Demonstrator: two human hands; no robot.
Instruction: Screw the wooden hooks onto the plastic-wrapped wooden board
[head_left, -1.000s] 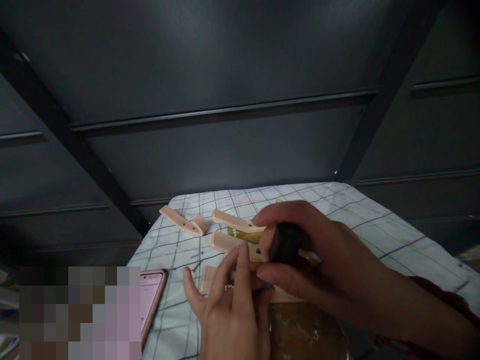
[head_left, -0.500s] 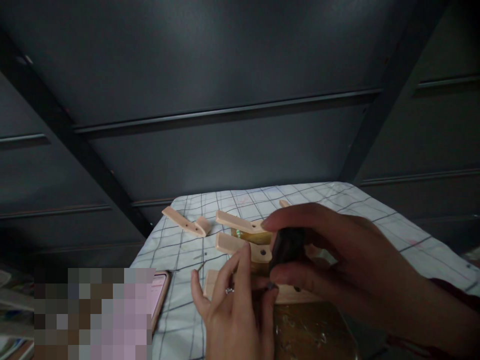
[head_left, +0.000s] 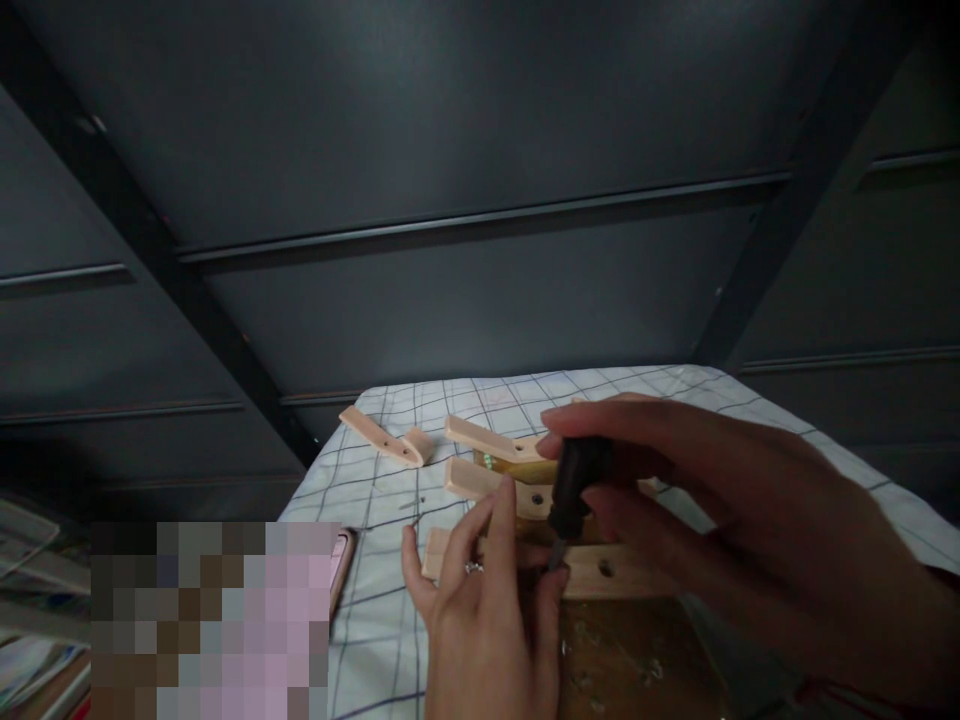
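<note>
"Screwdriver (head_left: 581, 478), where?"
"Over smooth, pale wooden strip (head_left: 637, 572), stubby dark handle gripped by right hand (head_left: 720, 500), fingers curled; left hand (head_left: 487, 625) bunched at tip, hold unclear."
"Long axis?"
"Steep, pointing down, near-left."

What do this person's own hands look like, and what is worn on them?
Both hands are ungloved. The left hand wears a thin, silvery, beaded-looking ring. Near the right hand's wrist shows something dark red, perhaps a cord or sleeve edge.
</note>
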